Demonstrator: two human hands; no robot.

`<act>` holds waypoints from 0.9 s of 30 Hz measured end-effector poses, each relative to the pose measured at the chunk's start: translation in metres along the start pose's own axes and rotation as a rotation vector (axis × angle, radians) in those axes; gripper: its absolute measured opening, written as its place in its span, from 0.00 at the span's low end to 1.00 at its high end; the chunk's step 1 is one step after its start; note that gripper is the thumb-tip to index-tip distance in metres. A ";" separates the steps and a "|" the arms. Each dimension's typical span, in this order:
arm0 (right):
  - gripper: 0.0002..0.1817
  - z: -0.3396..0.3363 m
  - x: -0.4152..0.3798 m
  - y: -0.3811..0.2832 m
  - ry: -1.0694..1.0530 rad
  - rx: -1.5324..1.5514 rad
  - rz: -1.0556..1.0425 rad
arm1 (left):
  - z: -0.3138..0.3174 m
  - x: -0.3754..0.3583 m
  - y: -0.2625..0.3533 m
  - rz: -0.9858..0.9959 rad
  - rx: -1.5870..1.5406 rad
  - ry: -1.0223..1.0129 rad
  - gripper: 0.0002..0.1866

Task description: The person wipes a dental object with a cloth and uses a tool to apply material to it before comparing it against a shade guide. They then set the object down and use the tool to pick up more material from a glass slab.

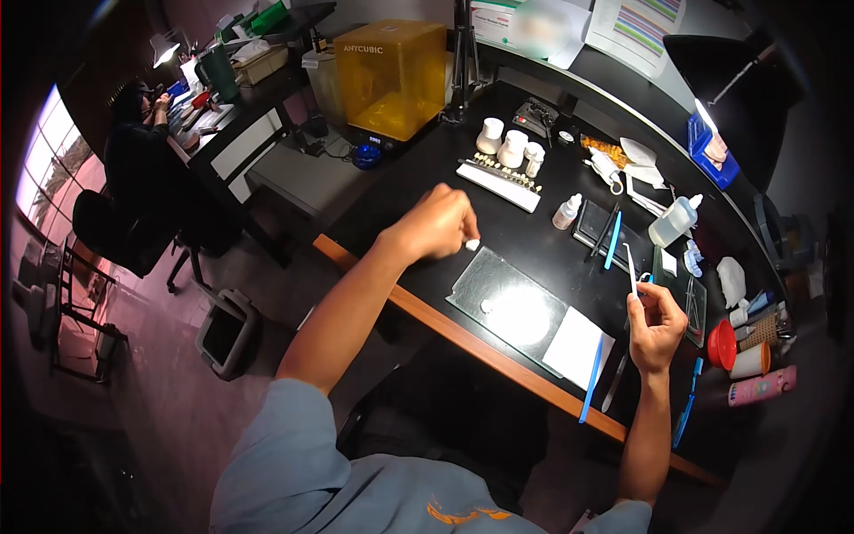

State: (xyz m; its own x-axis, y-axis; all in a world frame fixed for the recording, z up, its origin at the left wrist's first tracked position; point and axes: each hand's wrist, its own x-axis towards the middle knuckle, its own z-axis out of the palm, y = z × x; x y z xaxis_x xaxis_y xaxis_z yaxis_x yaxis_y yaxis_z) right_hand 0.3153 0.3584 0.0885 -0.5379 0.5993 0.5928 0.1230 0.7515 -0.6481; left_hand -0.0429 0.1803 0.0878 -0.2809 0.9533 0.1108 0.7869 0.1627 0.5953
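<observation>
My left hand (438, 222) is closed over the table's left part, its fingertips pinching a small white piece (472, 245) whose kind I cannot make out. Just in front of it lies a glass slab (485, 276), with bright light reflecting off it. My right hand (656, 322), raised at the right, is closed around a thin, pale hand instrument (632, 267) with a fine bent tip pointing up. Below that hand, a white paper pad (569, 345) sits at the slab's right end, crossed by a blue-handled tool (591, 383).
Behind the slab stand a small dropper bottle (567, 212), several white jars (511, 149) and a tooth shade guide (500, 185). A squeeze bottle (676, 221), a red bowl (721, 344) and a pink tube (762, 386) are rightward. Another person (138, 151) sits at the far-left desk.
</observation>
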 end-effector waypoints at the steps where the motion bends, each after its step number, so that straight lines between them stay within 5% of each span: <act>1: 0.07 -0.001 0.000 0.002 0.005 -0.032 -0.035 | 0.005 -0.013 0.000 0.066 -0.021 0.027 0.14; 12: 0.08 0.003 -0.004 0.000 -0.017 0.059 0.012 | -0.026 -0.114 -0.013 0.116 -0.131 -0.006 0.16; 18: 0.07 0.005 -0.003 0.005 -0.006 0.049 0.003 | -0.080 -0.123 -0.067 -0.124 0.012 0.032 0.16; 24: 0.08 0.008 -0.003 0.003 0.009 0.071 0.043 | -0.109 -0.135 -0.119 -0.249 0.456 0.191 0.12; 27: 0.11 0.008 0.001 -0.015 -0.054 0.006 -0.005 | -0.089 -0.147 -0.087 -0.123 0.291 0.421 0.09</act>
State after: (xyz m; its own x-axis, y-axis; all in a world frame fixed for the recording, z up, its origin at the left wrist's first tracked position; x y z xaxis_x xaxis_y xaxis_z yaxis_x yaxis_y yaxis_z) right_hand 0.3067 0.3456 0.0947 -0.5828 0.5796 0.5696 0.1153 0.7528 -0.6480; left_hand -0.1189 0.0039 0.0907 -0.5301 0.7477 0.3999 0.8375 0.3881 0.3846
